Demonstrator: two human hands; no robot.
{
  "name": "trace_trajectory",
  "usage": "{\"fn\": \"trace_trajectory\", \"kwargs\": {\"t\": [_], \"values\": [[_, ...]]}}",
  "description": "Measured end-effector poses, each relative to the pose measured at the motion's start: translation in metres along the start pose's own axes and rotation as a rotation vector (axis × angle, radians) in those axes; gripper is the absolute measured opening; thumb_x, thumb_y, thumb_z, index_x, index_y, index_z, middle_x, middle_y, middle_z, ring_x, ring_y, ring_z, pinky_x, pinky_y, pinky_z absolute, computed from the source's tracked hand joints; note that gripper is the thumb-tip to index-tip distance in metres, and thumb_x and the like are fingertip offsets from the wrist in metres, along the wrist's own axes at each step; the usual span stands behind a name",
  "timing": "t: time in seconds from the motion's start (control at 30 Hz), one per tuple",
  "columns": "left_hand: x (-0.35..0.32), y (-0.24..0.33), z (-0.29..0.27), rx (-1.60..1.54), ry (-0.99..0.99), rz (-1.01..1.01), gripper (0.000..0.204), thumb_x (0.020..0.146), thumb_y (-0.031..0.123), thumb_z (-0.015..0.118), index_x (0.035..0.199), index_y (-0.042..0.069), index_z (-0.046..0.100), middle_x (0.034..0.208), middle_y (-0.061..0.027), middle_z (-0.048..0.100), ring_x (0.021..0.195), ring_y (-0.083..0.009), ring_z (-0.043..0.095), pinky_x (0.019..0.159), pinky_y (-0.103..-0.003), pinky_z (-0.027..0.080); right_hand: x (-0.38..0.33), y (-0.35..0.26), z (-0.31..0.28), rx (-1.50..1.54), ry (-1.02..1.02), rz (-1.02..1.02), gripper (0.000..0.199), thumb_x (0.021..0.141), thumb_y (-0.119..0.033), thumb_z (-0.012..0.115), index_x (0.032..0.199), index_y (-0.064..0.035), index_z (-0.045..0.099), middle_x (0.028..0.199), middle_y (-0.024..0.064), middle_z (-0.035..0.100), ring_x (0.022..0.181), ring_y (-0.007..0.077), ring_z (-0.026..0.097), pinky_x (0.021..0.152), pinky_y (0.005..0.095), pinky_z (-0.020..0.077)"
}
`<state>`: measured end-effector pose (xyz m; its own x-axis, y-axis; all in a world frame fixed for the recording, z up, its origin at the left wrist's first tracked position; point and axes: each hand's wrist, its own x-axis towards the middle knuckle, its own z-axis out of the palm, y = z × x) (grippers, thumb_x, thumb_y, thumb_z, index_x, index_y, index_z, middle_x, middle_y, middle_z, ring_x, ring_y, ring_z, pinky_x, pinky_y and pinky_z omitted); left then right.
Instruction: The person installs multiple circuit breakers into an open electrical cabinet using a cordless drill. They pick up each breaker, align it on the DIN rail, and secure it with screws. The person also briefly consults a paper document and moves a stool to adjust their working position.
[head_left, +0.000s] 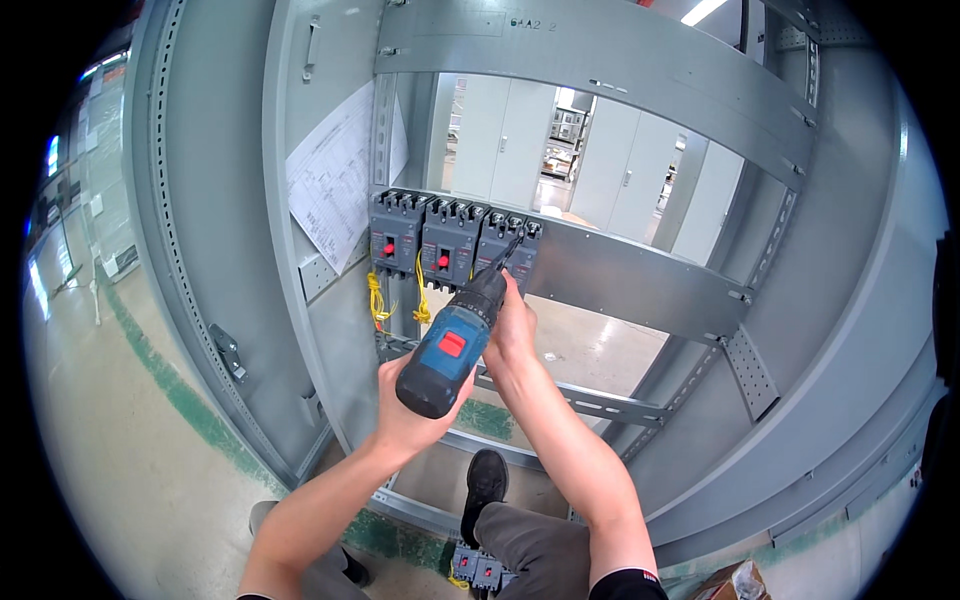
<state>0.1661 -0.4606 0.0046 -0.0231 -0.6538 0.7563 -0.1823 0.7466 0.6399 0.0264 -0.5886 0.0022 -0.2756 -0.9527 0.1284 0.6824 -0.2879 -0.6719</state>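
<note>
My left hand (pixel 400 415) grips the handle of a blue and black cordless drill (pixel 452 345) with a red switch. Its bit points up at the third of three dark grey circuit breakers (pixel 503 250) fixed in a row on a grey metal plate (pixel 640 275). My right hand (pixel 515 325) is wrapped around the front of the drill, near its chuck. The first breaker (pixel 396 233) and the second breaker (pixel 451 243) have red toggles. Yellow wire ties (pixel 377 300) hang below them.
All of this sits inside an open grey metal cabinet frame (pixel 780 330) with perforated rails. A paper drawing (pixel 335 185) is stuck to the left inner wall. More breakers (pixel 478 570) lie on the floor by my black shoe (pixel 486 485). A cardboard box (pixel 735 582) is at lower right.
</note>
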Motion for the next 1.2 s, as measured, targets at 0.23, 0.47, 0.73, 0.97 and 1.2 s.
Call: {"fn": "trace_trajectory", "kwargs": {"t": [0.23,0.47,0.73,0.97,1.2], "values": [[0.000,-0.005,0.000,-0.002,-0.033,0.016,0.024,0.072,0.006,0.077,0.090,-0.002,0.064,0.075,-0.0109,0.068,0.066,-0.0180,0.068,0.063,-0.030,0.052,-0.003,0.001,-0.001,-0.025,0.025,-0.006,0.038,0.095,-0.032,0.059,0.110,0.0031,0.054,0.091,0.0108,0.063,0.074,0.0210,0.064,0.065,0.0371,0.0558],[0.001,0.009,0.002,-0.004,-0.028,-0.006,0.018,0.074,0.006,0.075,0.086,-0.002,0.064,0.071,-0.0098,0.067,0.064,-0.0174,0.066,0.061,-0.031,0.051,-0.009,0.004,-0.004,-0.047,0.027,-0.130,0.041,0.091,-0.029,0.065,0.112,0.0039,0.050,0.094,0.0105,0.063,0.078,0.0184,0.065,0.066,0.0335,0.0551],[-0.001,0.014,0.005,0.027,-0.002,0.046,0.012,0.079,0.005,0.072,0.083,-0.003,0.065,0.071,-0.0095,0.067,0.065,-0.0119,0.064,0.060,-0.030,0.050,-0.042,-0.014,0.011,-0.052,0.050,-0.019,0.036,0.087,-0.017,0.069,0.111,0.0037,0.052,0.103,0.0106,0.063,0.085,0.0177,0.065,0.072,0.0320,0.0550],[0.004,0.015,0.005,0.036,-0.007,0.062,0.012,0.078,0.004,0.072,0.084,-0.003,0.066,0.073,-0.0106,0.068,0.067,-0.0131,0.065,0.062,-0.030,0.051,-0.024,-0.013,0.006,-0.033,0.043,-0.016,0.035,0.088,-0.019,0.068,0.111,0.0049,0.056,0.098,0.0106,0.064,0.084,0.0186,0.066,0.070,0.0331,0.0548],[0.016,0.026,0.002,0.009,-0.045,0.010,0.022,0.065,0.005,0.072,0.082,-0.003,0.060,0.068,-0.0184,0.064,0.066,-0.0353,0.067,0.060,-0.035,0.051,-0.015,-0.011,0.000,-0.034,0.023,0.011,0.036,0.090,-0.020,0.066,0.110,0.0074,0.057,0.105,0.0127,0.064,0.088,0.0193,0.065,0.076,0.0331,0.0539]]}}
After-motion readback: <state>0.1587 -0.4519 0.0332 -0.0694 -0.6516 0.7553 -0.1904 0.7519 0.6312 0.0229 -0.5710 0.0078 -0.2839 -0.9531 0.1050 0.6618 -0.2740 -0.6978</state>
